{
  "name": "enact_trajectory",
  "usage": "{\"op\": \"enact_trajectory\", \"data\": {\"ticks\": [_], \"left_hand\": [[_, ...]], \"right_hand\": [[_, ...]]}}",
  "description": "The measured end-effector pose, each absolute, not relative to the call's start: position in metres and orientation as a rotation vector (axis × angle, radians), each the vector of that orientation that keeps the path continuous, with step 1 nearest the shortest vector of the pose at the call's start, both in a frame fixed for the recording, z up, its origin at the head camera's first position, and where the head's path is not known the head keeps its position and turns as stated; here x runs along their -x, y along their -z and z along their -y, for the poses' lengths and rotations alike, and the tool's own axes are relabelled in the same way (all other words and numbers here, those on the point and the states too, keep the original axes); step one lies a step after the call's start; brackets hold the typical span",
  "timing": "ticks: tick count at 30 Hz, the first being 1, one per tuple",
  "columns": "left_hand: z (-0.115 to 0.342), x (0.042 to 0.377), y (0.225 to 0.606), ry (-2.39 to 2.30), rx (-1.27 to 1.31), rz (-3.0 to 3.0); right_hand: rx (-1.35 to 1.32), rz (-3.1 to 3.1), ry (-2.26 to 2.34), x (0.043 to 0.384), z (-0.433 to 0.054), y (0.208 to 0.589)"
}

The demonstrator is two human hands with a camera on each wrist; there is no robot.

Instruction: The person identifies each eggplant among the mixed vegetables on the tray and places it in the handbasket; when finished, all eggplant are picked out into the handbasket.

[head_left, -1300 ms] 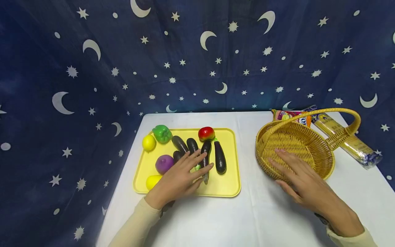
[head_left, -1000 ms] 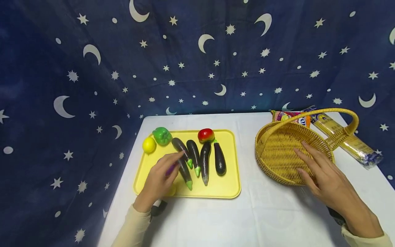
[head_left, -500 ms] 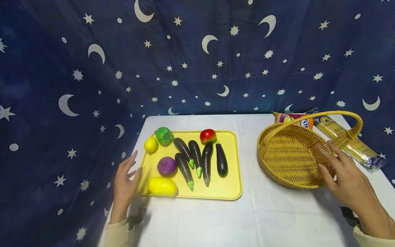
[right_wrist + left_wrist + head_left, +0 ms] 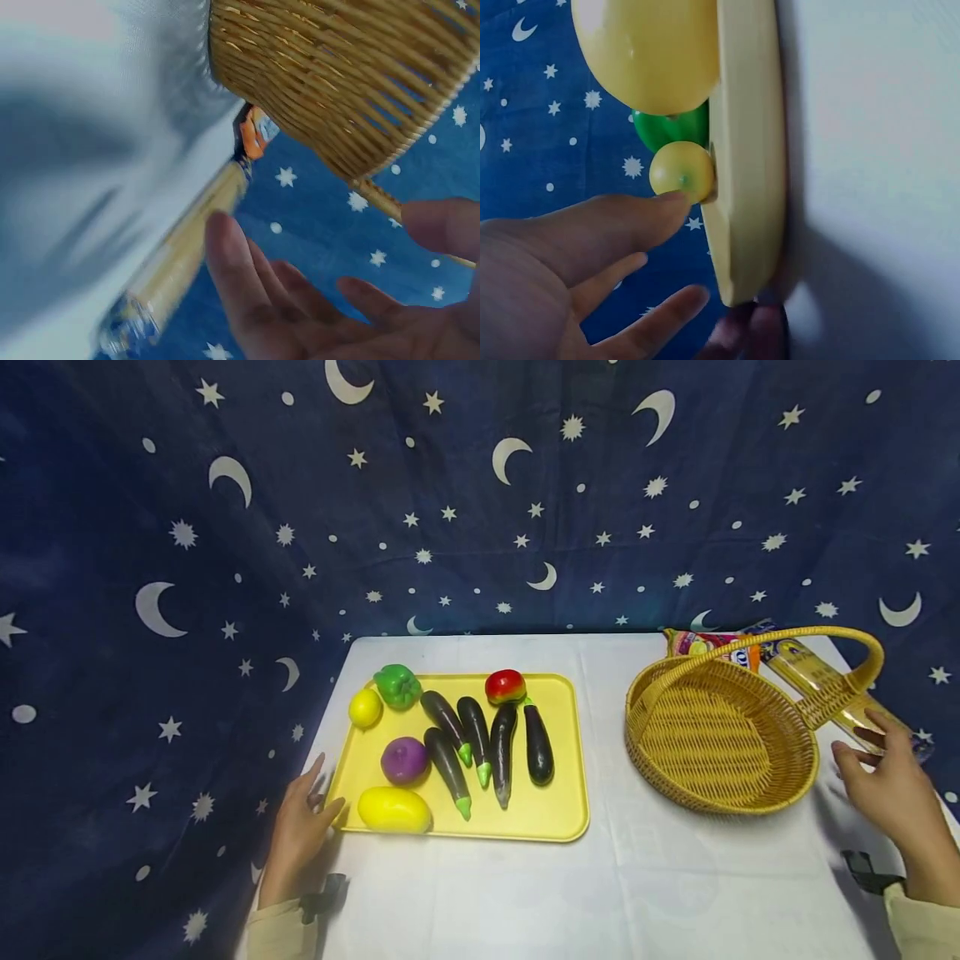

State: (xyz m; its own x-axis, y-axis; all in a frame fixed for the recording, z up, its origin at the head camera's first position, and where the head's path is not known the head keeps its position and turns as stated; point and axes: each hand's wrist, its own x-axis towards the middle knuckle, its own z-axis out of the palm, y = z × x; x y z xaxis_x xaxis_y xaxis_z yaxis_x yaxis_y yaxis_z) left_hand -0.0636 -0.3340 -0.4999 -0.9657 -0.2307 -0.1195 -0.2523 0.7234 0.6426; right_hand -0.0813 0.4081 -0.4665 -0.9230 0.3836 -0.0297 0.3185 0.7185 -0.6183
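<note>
My left hand (image 4: 300, 822) is at the left edge of a yellow tray (image 4: 551, 818), fingers spread, thumb near the front left corner. In the left wrist view the fingers (image 4: 664, 319) lie beside the tray's end, holding nothing. On the tray are several dark eggplants (image 4: 538, 747), a purple onion-like round (image 4: 404, 761), a yellow oblong fruit (image 4: 393, 811), a lemon (image 4: 365, 707), a green bell pepper (image 4: 397, 686) and a red-yellow fruit (image 4: 506, 686). My right hand (image 4: 896, 789), its fingers loosely bent around nothing, hovers right of a wicker basket (image 4: 705, 747), which holds nothing.
Behind the basket lie a colourful snack bag (image 4: 686, 642) and a long clear packet with yellow contents (image 4: 810, 668), partly hidden by the handle and my right hand. A white cloth (image 4: 517, 902) covers the table. A dark starry curtain (image 4: 450, 468) hangs behind and to the left.
My left hand has moved from over the eggplants leftward to the tray's left edge. My right hand has moved from over the basket to its right side. Tray items look unmoved.
</note>
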Motion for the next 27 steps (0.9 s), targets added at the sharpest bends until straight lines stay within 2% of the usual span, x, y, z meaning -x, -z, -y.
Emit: {"op": "enact_trajectory", "data": {"ticks": [6, 16, 27], "left_hand": [[0.337, 0.068, 0.51, -1.011, 0.327, -2.86], [0.341, 0.074, 0.509, -0.975, 0.19, -2.833], [0.345, 0.076, 0.505, -1.04, 0.252, -2.722]], "right_hand": [[0.493, 2.869, -1.257, 0.094, -0.417, 0.479], [0.33, 2.961, -1.349, 0.098, -0.419, 0.483], [0.367, 2.954, -1.338, 0.087, -0.402, 0.481]]}}
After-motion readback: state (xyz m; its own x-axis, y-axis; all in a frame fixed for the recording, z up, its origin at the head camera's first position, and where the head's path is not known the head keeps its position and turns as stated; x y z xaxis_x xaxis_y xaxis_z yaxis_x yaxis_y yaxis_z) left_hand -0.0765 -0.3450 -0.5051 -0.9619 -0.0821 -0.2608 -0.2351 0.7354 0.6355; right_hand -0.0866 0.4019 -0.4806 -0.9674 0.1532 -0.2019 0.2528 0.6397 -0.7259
